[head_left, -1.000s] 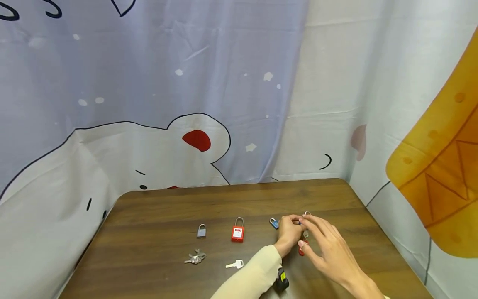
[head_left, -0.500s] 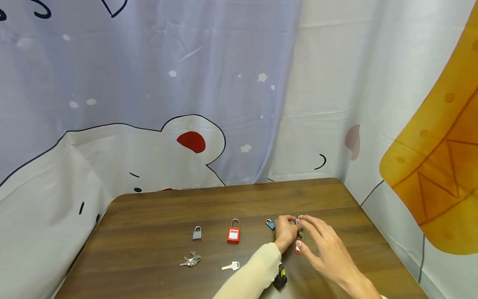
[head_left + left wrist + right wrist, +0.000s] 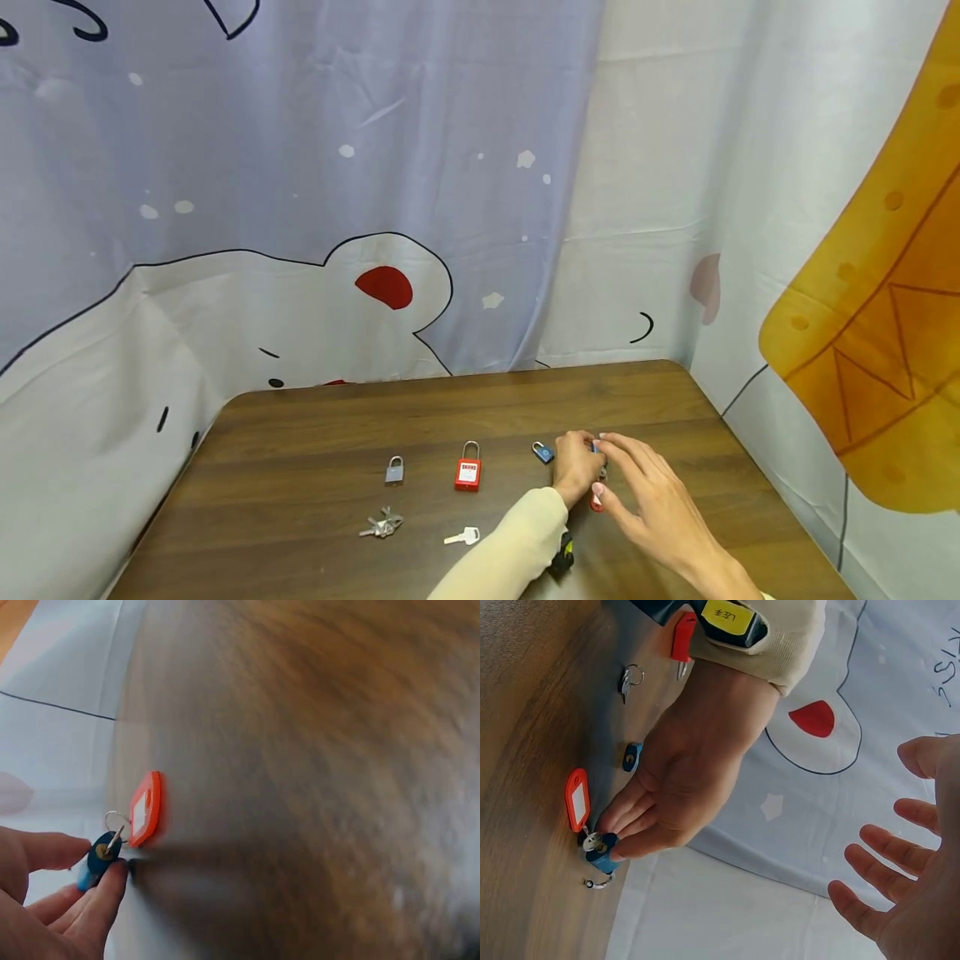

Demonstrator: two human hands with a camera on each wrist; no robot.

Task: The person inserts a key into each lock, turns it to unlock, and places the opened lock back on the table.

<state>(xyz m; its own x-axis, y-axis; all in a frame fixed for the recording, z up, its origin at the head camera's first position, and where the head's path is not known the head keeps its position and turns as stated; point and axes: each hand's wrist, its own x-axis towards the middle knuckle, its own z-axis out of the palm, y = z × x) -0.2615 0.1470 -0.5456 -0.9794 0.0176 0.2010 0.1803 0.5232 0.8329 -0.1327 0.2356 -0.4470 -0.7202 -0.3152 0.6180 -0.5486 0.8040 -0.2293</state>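
My left hand (image 3: 576,463) pinches a small blue padlock (image 3: 88,874) between thumb and fingers, near the right side of the table. A key (image 3: 112,840) sits in the padlock's keyhole, and a ring joins it to a red key tag (image 3: 147,808) with a white label. In the right wrist view the padlock's metal shackle (image 3: 600,883) sticks out beyond its body. My right hand (image 3: 663,508) hovers close by on the right, fingers spread and nothing in its grasp. Fingers mostly hide the padlock in the head view.
On the wooden table (image 3: 315,433) lie another blue padlock (image 3: 543,452), a red padlock (image 3: 468,473), a grey padlock (image 3: 394,473), a bunch of keys (image 3: 382,523) and a single key (image 3: 462,536). A printed curtain (image 3: 465,167) hangs behind and beside the table.
The whole head view has shifted slightly left. The metal loop seen above the left fingertips has dropped out of sight behind them. Both hands stay in nearly the same place.
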